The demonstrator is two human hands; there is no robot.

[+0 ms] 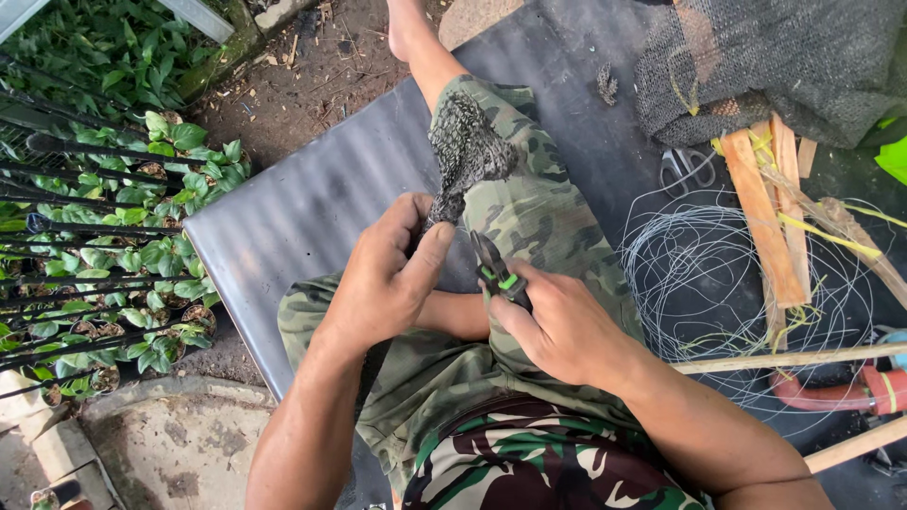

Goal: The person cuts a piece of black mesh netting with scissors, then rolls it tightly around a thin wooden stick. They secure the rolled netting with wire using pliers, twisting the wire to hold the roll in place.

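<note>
Daylight is falling outdoors on a dark grey corrugated sheet (pixel 312 203) — bare earth (pixel 312 76) and potted green seedlings (pixel 142 246) are lying beside it — concrete kerb (pixel 179 434) running below.

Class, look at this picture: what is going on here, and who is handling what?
A person in camouflage shorts sits on a grey corrugated sheet. The left hand pinches a rolled piece of dark mesh netting that lies over the knee. The right hand grips pliers with green-and-black handles, their tip close to the mesh. Beside them lie a coil of thin wire, wooden strips, scissors and more netting. Potted seedlings stand to the left.
</note>
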